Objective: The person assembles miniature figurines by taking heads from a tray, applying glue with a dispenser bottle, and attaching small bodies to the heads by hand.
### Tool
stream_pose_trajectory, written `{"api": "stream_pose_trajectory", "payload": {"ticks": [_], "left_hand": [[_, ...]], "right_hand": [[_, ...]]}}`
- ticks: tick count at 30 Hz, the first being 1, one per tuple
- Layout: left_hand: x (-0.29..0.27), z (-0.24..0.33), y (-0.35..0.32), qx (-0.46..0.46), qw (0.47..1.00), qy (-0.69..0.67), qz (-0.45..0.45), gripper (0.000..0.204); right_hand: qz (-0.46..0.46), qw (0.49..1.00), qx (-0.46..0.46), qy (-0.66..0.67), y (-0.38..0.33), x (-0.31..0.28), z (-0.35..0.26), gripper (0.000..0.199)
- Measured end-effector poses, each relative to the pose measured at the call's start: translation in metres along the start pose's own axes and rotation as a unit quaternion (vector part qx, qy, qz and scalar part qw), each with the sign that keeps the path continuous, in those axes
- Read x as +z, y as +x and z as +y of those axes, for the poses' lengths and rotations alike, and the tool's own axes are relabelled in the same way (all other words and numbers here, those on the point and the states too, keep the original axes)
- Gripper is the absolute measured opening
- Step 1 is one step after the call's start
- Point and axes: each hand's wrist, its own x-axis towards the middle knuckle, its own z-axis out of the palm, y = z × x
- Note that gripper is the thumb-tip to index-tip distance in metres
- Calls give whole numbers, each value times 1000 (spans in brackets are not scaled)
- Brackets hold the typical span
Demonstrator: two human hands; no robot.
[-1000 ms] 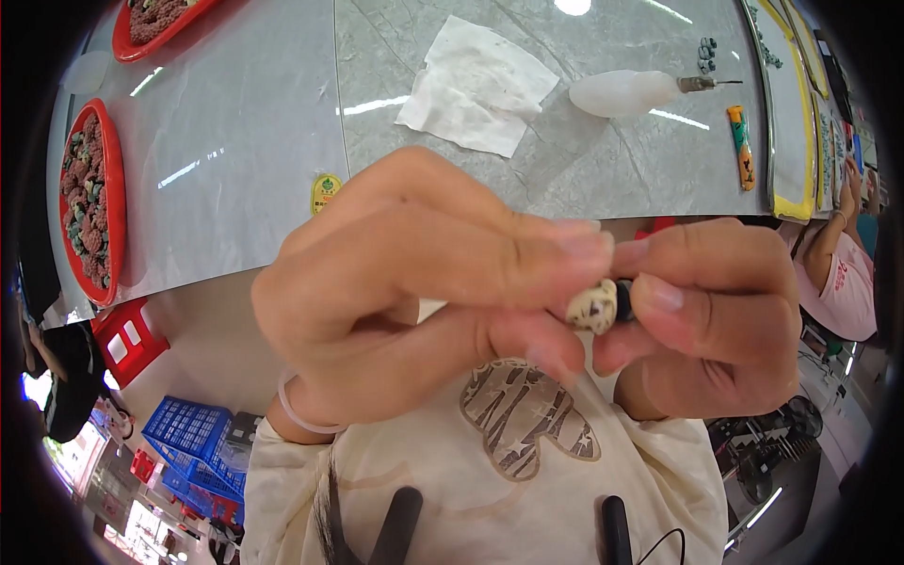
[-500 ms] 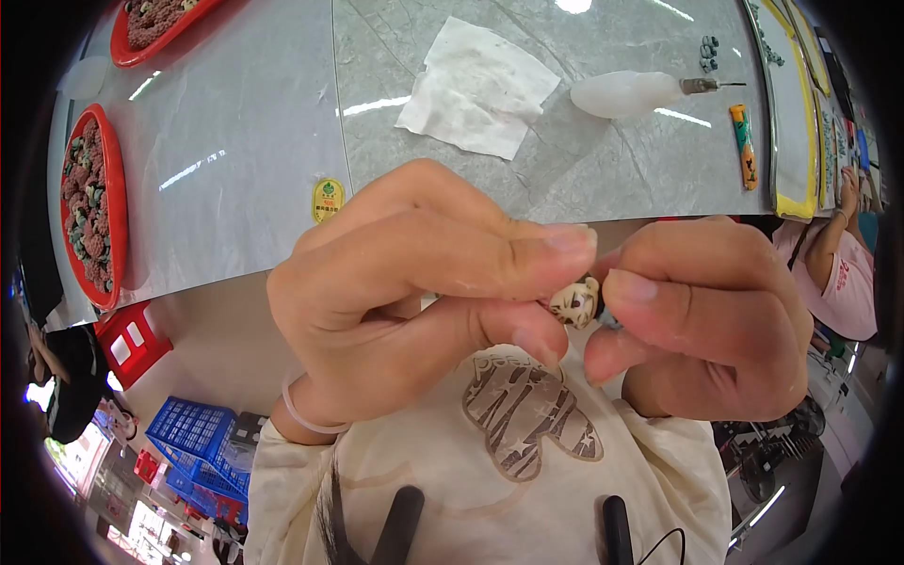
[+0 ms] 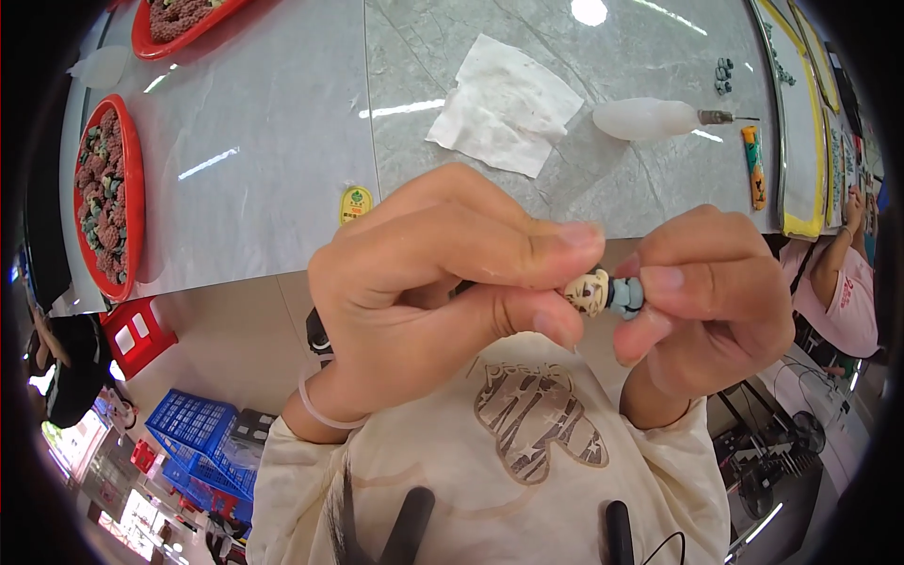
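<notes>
Grey marble-patterned tabletop [image 3: 282, 141] fills the upper field of my view, its near edge running above both hands. On it I see a crumpled white paper tissue [image 3: 504, 104], a translucent white squeeze bottle with a metal needle tip [image 3: 650, 119] lying on its side, a small yellow-and-green sticker [image 3: 356, 203] near the edge, and two red oval plastic trays [image 3: 132, 202] filled with small dark moulded pieces at the left. A blue plastic crate [image 3: 202, 438] sits on the floor below.

Left hand [image 3: 424, 301] is closed, thumb and forefinger pinched on the pale cream head of a tiny figurine with a blue-grey body [image 3: 603, 293]. Right hand [image 3: 711, 306] is also closed, fingertips gripping the blue-grey end. The figurine is held horizontally between both hands, in front of my cream printed shirt [image 3: 527, 443], clear of the table.
</notes>
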Motion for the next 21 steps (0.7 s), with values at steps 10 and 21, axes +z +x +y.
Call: {"api": "stream_pose_trajectory", "payload": {"ticks": [10, 21], "left_hand": [[-5, 22, 7, -161, 976, -142, -23, 33], [-200, 84, 15, 54, 728, 628, 268, 17]], "right_hand": [[50, 986, -57, -151, -6, 17, -6, 16], [72, 986, -43, -146, -12, 8, 13, 41]]}}
